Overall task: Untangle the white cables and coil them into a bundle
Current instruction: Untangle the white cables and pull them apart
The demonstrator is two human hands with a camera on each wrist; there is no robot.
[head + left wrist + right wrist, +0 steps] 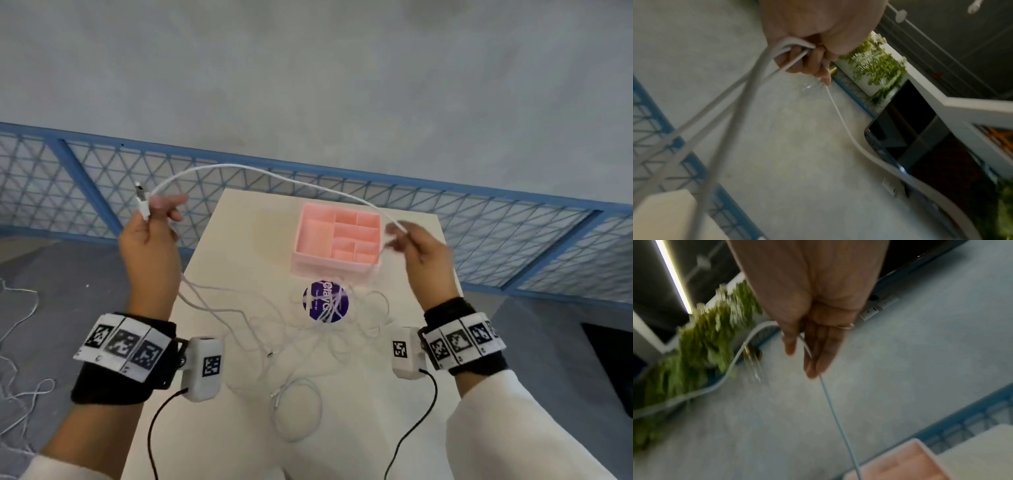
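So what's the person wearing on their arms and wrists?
White sleeves, black wristbands, and a white strap of black-and-white square markers on each wrist. A white camera box with a marker and a black cable hangs off the left wrist and the right wrist. A ring shows on the right hand.

Loose cables (284,329) and pink organizer (337,243) midtable.

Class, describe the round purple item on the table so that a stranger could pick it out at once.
Start at the cream rectangular table, then find the pink plastic divided organiser box near its far end. Just in front of that box lies a round purple sticker with white lettering, partly crossed by thin tangled white cables. It is the only dark, flat disc there.
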